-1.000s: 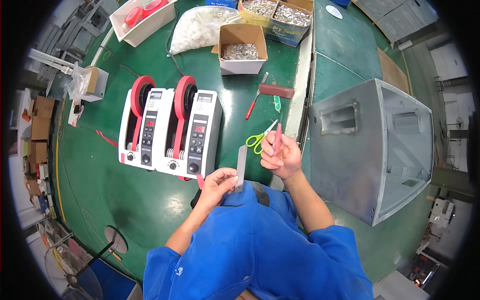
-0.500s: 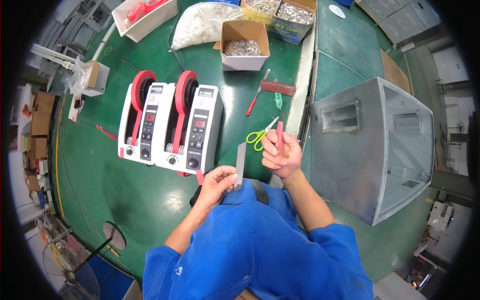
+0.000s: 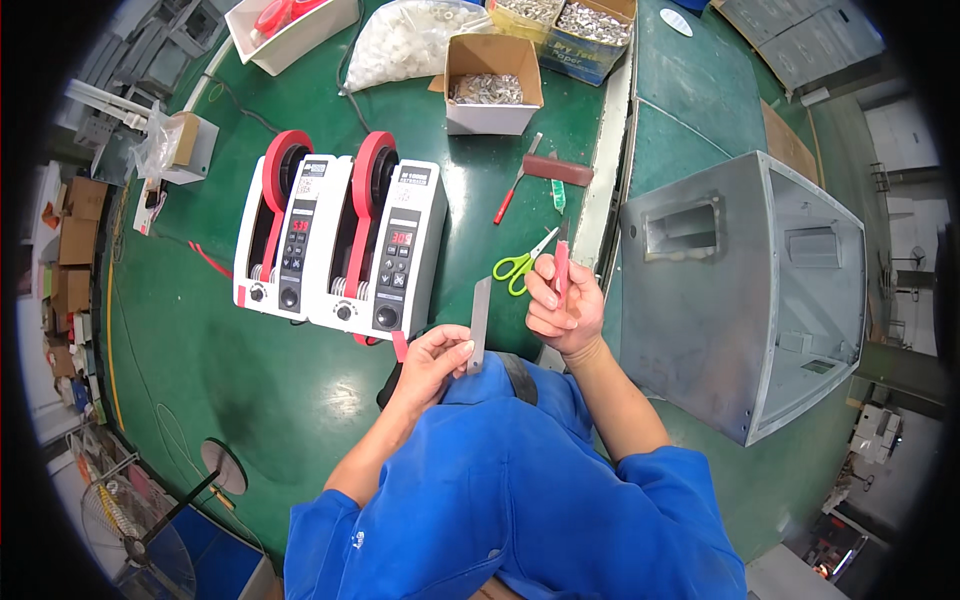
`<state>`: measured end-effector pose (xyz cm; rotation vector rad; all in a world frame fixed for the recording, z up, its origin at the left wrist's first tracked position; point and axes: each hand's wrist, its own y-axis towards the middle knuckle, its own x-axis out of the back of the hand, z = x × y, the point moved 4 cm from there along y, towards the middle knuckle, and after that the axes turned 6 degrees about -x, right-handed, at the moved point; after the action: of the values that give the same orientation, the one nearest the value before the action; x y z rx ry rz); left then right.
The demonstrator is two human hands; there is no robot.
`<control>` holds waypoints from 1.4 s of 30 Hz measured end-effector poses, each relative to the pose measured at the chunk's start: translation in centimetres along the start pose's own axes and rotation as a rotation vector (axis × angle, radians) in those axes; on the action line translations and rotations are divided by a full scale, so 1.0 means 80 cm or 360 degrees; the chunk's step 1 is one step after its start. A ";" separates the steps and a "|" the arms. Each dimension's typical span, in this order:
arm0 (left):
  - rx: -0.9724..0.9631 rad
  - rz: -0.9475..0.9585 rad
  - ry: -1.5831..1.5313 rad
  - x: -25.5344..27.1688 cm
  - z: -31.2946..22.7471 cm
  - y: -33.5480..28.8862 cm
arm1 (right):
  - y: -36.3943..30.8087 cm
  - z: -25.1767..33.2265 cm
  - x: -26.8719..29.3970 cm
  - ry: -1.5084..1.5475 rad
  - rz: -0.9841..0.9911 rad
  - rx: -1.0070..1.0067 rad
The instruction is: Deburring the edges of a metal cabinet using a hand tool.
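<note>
Close to my lap, my left hand (image 3: pixel 436 362) pinches the lower end of a flat grey metal strip (image 3: pixel 480 318), which stands nearly upright. A short piece of red tape (image 3: pixel 400 346) shows at the dispenser's front, just above that hand; whether they touch is unclear. My right hand (image 3: pixel 568 312), raised to the right, is closed around a slim red-handled tool with a thin grey blade-like tip (image 3: pixel 562 272). Green-handled scissors (image 3: pixel 515 272) lie on the table just left of the right hand. Two white tape dispensers with red rolls, a left one (image 3: pixel 285 235) and a right one (image 3: pixel 405 240), stand ahead.
A dark red bar-like piece (image 3: pixel 558 171) and a red-handled tool (image 3: pixel 507 200) lie ahead. An open box of small metal parts (image 3: pixel 492 115) and a bag of white pieces (image 3: pixel 400 45) stand farther back. A large grey metal housing (image 3: pixel 740 300) sits at right; a fan (image 3: pixel 135 545) is lower left.
The view has shifted very slightly. Both hands keep their holds, with the metal strip and the red-handled tool in nearly the same places.
</note>
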<state>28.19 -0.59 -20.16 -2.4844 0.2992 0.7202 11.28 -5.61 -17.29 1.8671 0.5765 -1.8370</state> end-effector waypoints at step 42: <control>-0.0299 -0.0857 0.1619 0.043 0.065 0.129 | -0.069 0.032 0.092 -0.1395 -0.1471 0.0363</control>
<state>25.24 -6.54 -30.18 -2.7151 -0.1075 -0.7934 6.13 -2.83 -24.87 0.6765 0.9850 -3.1036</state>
